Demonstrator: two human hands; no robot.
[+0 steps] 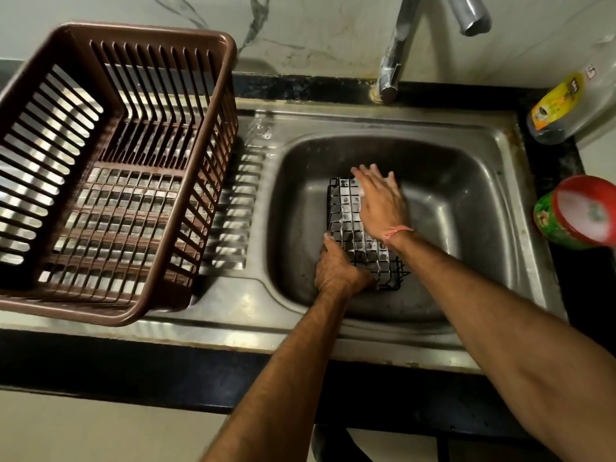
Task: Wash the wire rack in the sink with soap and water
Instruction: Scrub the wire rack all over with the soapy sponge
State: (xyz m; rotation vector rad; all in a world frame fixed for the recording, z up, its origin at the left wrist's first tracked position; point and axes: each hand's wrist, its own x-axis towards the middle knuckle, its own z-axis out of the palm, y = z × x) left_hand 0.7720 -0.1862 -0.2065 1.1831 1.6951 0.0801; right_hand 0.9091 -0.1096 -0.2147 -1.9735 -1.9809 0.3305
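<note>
Left hand point(336, 270): gripping the near edge of the wire rack point(361, 233).
Right hand point(378, 203): fingers spread flat, pressing on the soapy rack.
Rack: lying under both hands in the sink point(483, 201).

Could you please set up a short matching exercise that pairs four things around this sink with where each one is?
Things:
1. wire rack
2. brown basket
3. clear bottle
4. left hand

Places:
A. on the draining board, left of the basin
B. on the dark counter right of the sink, near the back
C. in the basin, soapy
D. gripping the rack's near left corner

Pairs: 1-C, 2-A, 3-B, 4-D
</note>
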